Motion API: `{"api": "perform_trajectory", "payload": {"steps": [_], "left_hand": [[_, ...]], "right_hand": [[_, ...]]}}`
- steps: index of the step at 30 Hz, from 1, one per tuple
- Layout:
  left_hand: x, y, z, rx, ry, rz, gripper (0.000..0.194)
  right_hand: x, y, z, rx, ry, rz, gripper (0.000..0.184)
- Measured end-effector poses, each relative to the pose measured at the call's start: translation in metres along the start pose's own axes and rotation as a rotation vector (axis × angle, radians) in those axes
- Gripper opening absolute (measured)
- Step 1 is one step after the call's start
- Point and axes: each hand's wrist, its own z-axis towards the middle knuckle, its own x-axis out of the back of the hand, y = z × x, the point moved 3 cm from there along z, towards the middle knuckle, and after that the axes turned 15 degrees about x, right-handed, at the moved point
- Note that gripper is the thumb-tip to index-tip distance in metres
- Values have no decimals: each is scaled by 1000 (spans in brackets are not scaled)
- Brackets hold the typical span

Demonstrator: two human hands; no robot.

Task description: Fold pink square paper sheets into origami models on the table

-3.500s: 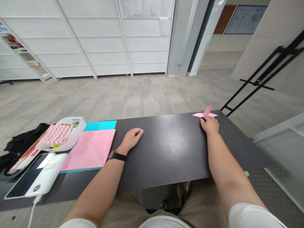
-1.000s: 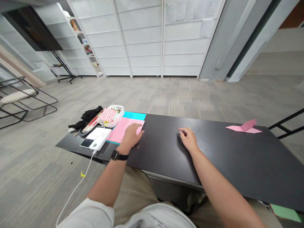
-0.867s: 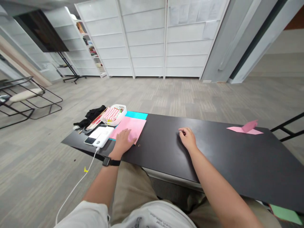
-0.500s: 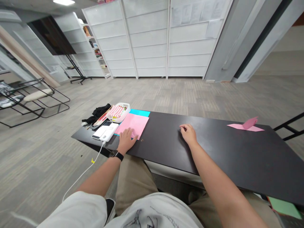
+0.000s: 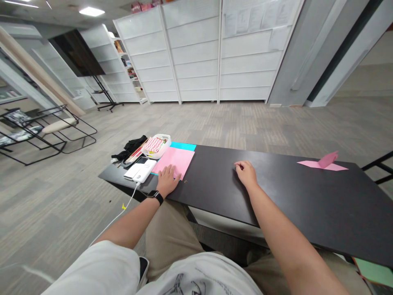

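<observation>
Here's the long dark surface (image 5: 282, 192), 2 hands out over it. Pink paper (image 5: 175, 159) at the left end, lying over a blue sheet (image 5: 184, 146), and the left hand (image 5: 168, 181) is on its near part, fingers spread. Risk here: a drag of that palm could crease the paper or skid the pile. Over to the folded pink paper (image 5: 330, 159), well right, near the far edge, wing up; it looks light, so a draught or a sweeping arm could tip it off. The right hand (image 5: 246, 172) sits between the 2, fingers curled; can't tell if they pinch anything. Now the white device (image 5: 145, 171), its cable (image 5: 130, 199) dropping past the near edge beside the left forearm: a snag could yank it down.

Writing next! Papers on the white cabinet (image 5: 196, 53): too faint to read. Shirt (image 5: 196, 282): dark print, no legible word. Device: marks too small. Watch (image 5: 156, 196): no brand visible.
</observation>
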Motion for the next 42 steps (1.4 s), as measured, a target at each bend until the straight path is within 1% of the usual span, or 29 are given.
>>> {"api": "perform_trajectory", "payload": {"steps": [7, 13, 17, 23, 30, 36, 42], "left_hand": [[2, 1, 0, 10, -25, 3, 66], [-4, -2, 2, -3, 24, -41, 65], [-7, -3, 3, -13, 35, -73, 65], [-3, -1, 2, -11, 32, -83, 66], [-5, -2, 5, -12, 29, -92, 64], [1, -2, 4, 2, 19, -109, 62], [5, -10, 8, 46, 36, -195, 58]], "right_hand": [[2, -4, 1, -6, -17, -12, 27], [1, -4, 1, -19, -18, 2, 26], [1, -4, 1, -19, -27, 11, 27], [2, -7, 0, -34, -35, 8, 27], [0, -11, 0, -36, -35, -15, 27], [1, -13, 0, -36, -38, -20, 28], [3, -13, 0, -32, -25, 1, 26]]}}
